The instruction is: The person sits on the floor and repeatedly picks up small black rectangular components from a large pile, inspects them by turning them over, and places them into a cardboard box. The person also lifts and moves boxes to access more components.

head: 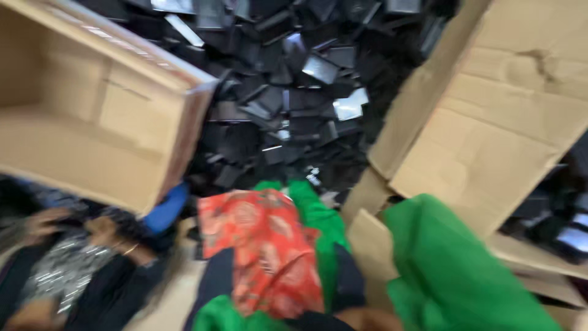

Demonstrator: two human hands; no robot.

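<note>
The picture is blurred by motion. Red patterned cloth lies over green fabric in the lower middle, apparently my own clothing. A small patch of skin at the bottom edge may be my right hand; its fingers are hidden. My left hand is not visible. Beyond the cloth is a large heap of black flat rectangular pieces, some with shiny faces.
An open cardboard box is tilted at the upper left. Flattened cardboard sheets lean at the right. At the lower left another person in dark sparkly clothing shows a hand with a bangle under the box.
</note>
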